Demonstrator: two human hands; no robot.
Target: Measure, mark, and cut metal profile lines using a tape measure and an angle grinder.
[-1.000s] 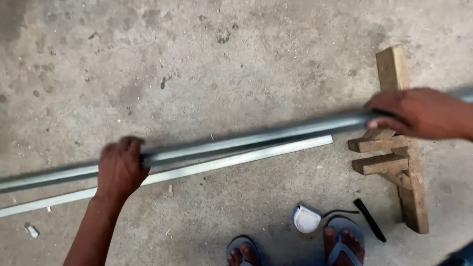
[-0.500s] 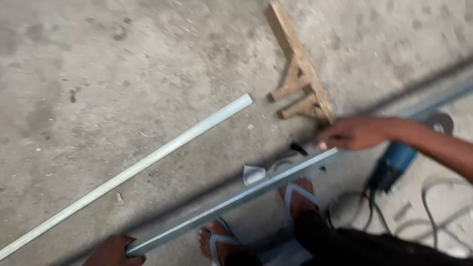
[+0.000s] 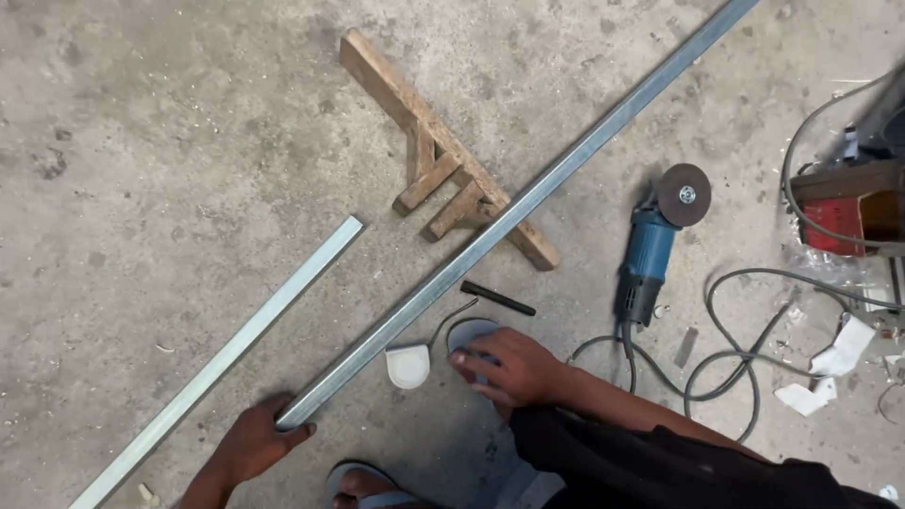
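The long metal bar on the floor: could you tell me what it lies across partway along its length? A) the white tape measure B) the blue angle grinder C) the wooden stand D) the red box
C: the long metal bar, its near end held by the left hand, crosses over the wooden stand; the blue angle grinder lies apart on the floor.

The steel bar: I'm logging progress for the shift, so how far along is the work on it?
Done: the steel bar lies across the wooden stand. In hand: the left hand grips its near end; the right hand rests by the tape measure. Left: no cut shows, and the angle grinder lies untouched on the floor.
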